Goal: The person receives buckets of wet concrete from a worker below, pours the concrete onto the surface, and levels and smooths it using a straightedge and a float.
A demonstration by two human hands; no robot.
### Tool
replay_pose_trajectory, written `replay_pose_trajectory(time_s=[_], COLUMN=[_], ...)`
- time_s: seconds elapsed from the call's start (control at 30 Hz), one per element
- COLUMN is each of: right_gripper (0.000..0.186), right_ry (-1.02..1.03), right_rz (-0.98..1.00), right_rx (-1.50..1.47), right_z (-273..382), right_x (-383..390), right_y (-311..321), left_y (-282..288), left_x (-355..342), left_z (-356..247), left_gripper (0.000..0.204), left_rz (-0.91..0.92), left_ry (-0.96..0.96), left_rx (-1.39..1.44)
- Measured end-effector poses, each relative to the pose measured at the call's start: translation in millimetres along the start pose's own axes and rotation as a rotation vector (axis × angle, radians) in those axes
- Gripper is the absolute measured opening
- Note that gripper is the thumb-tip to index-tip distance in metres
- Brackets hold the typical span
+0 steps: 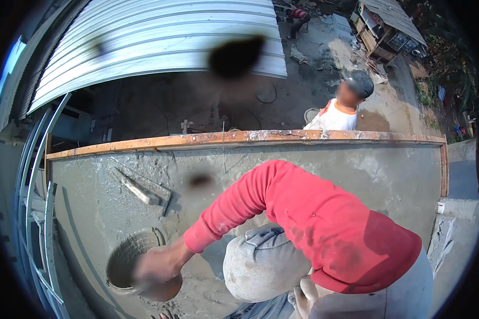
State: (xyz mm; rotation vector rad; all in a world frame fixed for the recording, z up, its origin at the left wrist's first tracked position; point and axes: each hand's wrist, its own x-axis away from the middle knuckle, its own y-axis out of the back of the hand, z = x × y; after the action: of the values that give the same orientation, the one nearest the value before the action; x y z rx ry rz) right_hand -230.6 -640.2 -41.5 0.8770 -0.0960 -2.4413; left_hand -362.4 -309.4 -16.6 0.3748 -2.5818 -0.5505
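Wet grey concrete slab [303, 159] under us: our right hand [154, 266] grips a round pan [130, 260] at its near-left corner, left hand grip indiscernible, trowel [138, 189] lying just beyond the pan.

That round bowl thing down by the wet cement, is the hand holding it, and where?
The hand seems to grip the round pan at its near rim, but blur hides the fingers, so the exact hold cannot be told.

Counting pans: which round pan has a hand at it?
The pan on the wet slab, at the red-sleeved hand; the other pan lies on the ground below.
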Motion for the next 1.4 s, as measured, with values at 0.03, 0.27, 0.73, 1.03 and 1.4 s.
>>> replay_pose_trajectory(time_s=[0.03, 0.27, 0.73, 1.03, 1.4], right_gripper=[0.04, 0.034, 0.069, 0.045, 0.044], right_ry=[0.014, -0.066, -0.949, -1.516, -1.594], right_rz=[-0.074, -0.797, -1.091, -0.994, -1.278], right_rx=[0.071, 0.987, 1.418, 0.436, -0.306], right_z=[4.2, 122.8, 115.0, -36.7, -185.6], right_x=[18.7, 144.1, 381.8, 454.5, 437.0], right_y=[28.9, 315.1, 487.1, 320.5, 361.4], left_y=[-1.7, -59.0, -158.3, -162.2, -148.6], left_x=[-1.0, -22.5, -75.3, -77.4, -78.1], left_z=[-11.5, -110.1, -79.1, -59.7, -48.1], left_gripper=[0.063, 0.061, 0.071, 0.08, 0.072], left_rz=[0.046, 0.295, 0.514, 0.593, 0.586], left_ry=[-0.019, -0.189, -0.273, -0.159, -0.001], left_rx=[-0.044, 0.031, -0.462, -0.645, -0.668])
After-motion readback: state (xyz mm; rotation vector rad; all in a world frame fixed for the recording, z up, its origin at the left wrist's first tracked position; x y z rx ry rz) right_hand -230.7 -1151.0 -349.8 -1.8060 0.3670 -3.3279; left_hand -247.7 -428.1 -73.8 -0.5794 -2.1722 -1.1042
